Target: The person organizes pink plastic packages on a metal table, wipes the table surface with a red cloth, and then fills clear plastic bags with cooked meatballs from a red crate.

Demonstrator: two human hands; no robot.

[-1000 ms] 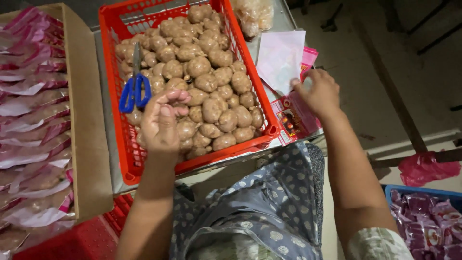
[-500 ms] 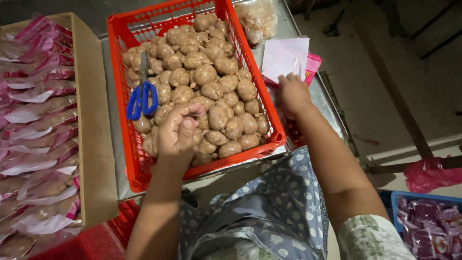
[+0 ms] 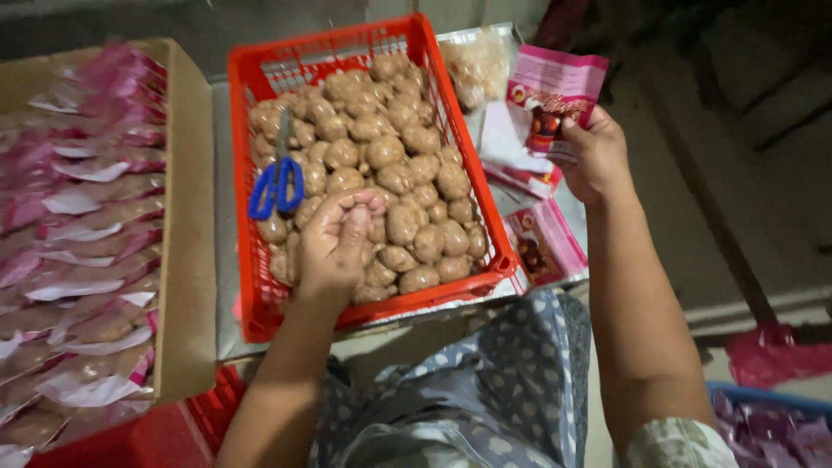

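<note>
A red plastic crate (image 3: pixel 416 300) holds several brown round balls (image 3: pixel 407 173) and a pair of blue-handled scissors (image 3: pixel 277 178). My left hand (image 3: pixel 334 243) hovers over the near side of the pile, fingers curled around one brown ball. My right hand (image 3: pixel 594 156) is to the right of the crate and grips an empty pink pouch (image 3: pixel 555 95) by its lower edge.
A cardboard box (image 3: pixel 186 260) at the left is full of filled pink pouches (image 3: pixel 82 217). More empty pink pouches (image 3: pixel 546 243) lie right of the crate. A clear bag (image 3: pixel 477 61) sits behind. A blue bin (image 3: pixel 771 416) with pouches is at lower right.
My right hand has lifted a pink pouch off the stack and turned its printed side up. My left hand has closed on a ball from the pile.
</note>
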